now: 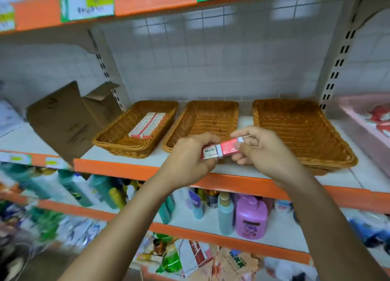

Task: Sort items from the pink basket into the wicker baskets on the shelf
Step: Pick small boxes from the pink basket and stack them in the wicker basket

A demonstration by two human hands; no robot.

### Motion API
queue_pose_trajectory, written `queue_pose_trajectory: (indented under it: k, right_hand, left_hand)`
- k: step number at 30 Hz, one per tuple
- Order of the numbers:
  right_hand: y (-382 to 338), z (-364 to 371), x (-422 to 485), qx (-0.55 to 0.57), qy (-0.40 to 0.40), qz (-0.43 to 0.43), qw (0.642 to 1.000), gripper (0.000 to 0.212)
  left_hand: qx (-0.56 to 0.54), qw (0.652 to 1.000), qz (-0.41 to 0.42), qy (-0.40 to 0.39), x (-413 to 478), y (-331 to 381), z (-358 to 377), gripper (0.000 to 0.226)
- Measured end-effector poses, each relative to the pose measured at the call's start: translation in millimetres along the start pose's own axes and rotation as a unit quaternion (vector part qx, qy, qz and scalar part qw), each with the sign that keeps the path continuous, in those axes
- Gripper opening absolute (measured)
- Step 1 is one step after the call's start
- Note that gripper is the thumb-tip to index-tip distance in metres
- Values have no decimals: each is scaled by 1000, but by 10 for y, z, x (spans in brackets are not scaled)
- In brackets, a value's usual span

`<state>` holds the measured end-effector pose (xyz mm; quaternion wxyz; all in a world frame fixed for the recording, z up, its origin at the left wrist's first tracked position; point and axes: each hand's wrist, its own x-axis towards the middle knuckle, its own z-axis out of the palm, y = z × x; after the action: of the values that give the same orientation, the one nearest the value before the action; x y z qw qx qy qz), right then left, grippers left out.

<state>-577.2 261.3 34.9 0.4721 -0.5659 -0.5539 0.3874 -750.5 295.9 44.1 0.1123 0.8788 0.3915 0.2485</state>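
Both the left hand (187, 154) and right hand (263, 152) pinch one 2B box (221, 151). Up-left, a wicker basket (118, 147) holds few boxes (147, 124). Rightward, the pink basket (358, 122) looks stocked, so sorting seems early.

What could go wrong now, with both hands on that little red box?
The red box, held by left hand and right hand near the shelf edge, could slip onto the bottles below. It hangs nearest the middle basket, yet matching boxes lie in the left basket: it may be misplaced.
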Motion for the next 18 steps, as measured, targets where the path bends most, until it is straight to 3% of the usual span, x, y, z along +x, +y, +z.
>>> queue_pose_trajectory:
  k: [10, 18]
  right_hand:
    - [-188, 956, 350, 138, 6, -3, 990, 12]
    - [-249, 1410, 909, 123, -35, -40, 991, 40]
  left_hand:
    - [34, 995, -93, -10, -359, -858, -397, 35]
    - [40, 988, -152, 4, -178, -1370, -602, 32]
